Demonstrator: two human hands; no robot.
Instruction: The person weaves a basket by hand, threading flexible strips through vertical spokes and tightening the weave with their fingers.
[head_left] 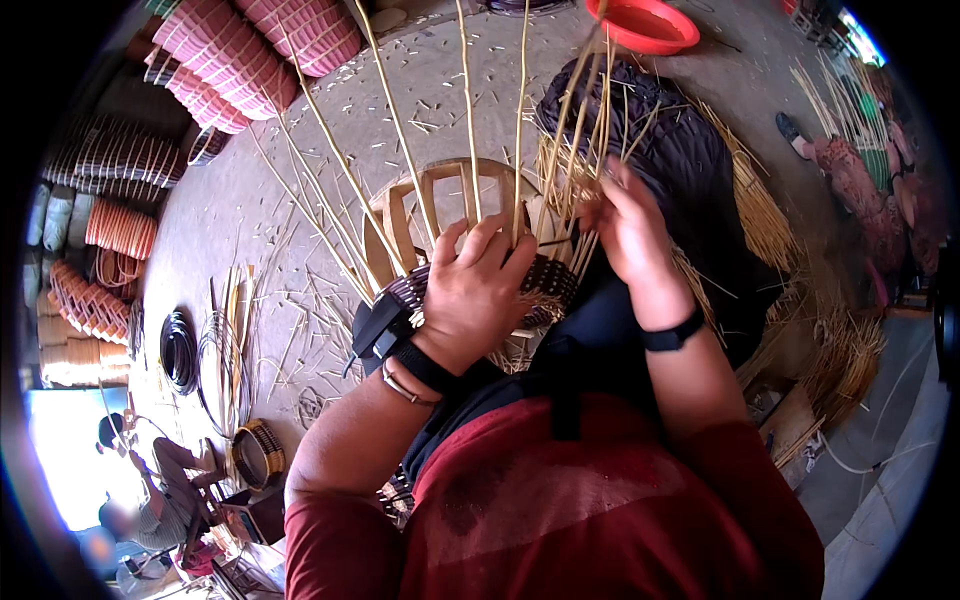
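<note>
A partly woven basket (548, 283) lies against my lap, its dark band flecked with pale spots. Long pale stakes (467, 110) fan out from it, away from me. My left hand (475, 285) presses on the band with its fingers curled over the weave and the bases of the stakes. To the right, my right hand (637, 235) is raised among the right-hand stakes, thumb up and fingers bent inward. Those fingers are partly blurred, and what lies between them cannot be made out. A thin dark strand (556, 241) runs near the band below them.
Beyond the basket stands a round wooden frame (428, 190). Dark cloth (690, 150) and straw-coloured rods (760, 215) lie to the right, a red basin (645, 28) farther off. Stacked baskets (215, 55) and a dark coil (178, 352) are at left. People sit at both sides.
</note>
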